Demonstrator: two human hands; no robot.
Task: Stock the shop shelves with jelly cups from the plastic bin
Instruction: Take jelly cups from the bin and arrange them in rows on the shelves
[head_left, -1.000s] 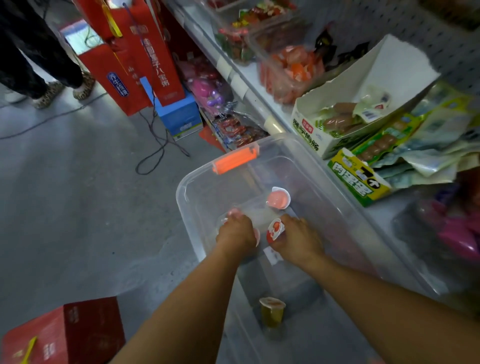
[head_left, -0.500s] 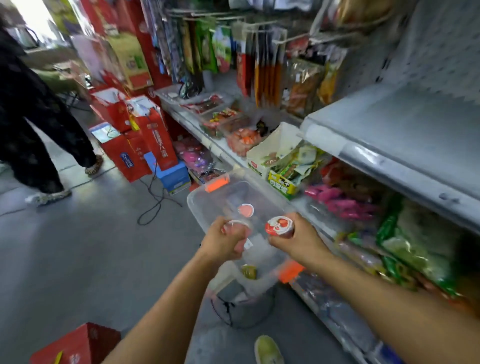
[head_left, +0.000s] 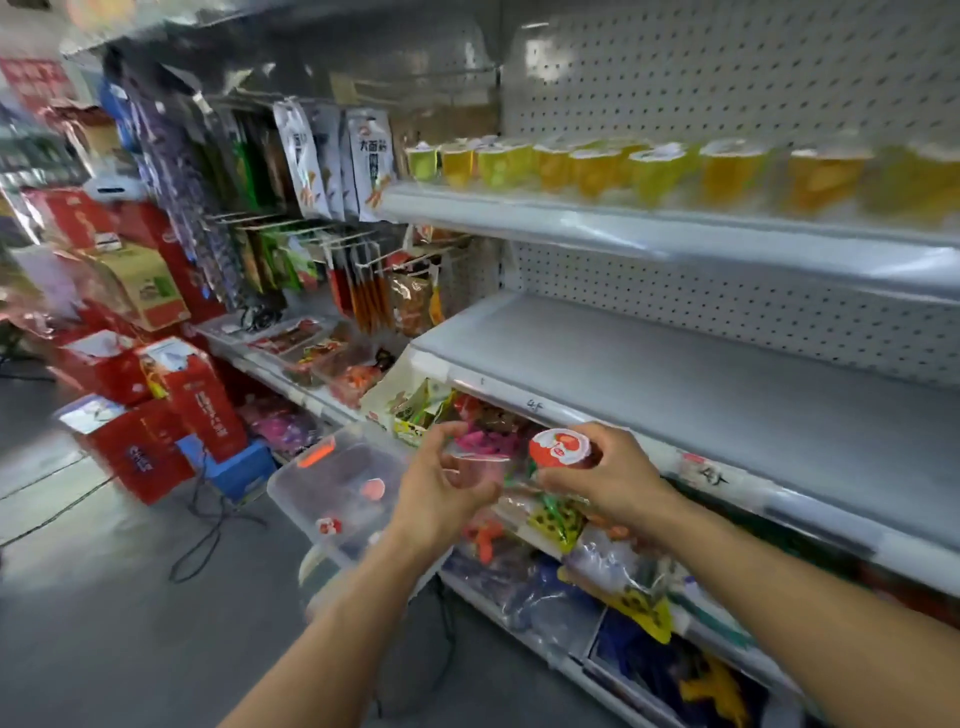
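Cups of yellow jelly (head_left: 623, 166) already line the top shelf (head_left: 571, 221); the grey middle shelf (head_left: 675, 374) looks bare as far as I can see. My left hand (head_left: 441, 493) curls round a pale pink cup (head_left: 480, 467), my right hand (head_left: 618, 478) grips a red-lidded cup (head_left: 561, 447), both raised just before that shelf's edge. At least two cups (head_left: 373, 488) lie in the plastic bin (head_left: 306, 493) below, so I judge more trips remain.

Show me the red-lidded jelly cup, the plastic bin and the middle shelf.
red-lidded jelly cup (head_left: 560, 447), head view, its lid.
plastic bin (head_left: 293, 499), head view, its clear wall.
middle shelf (head_left: 675, 384), head view, its grey top.
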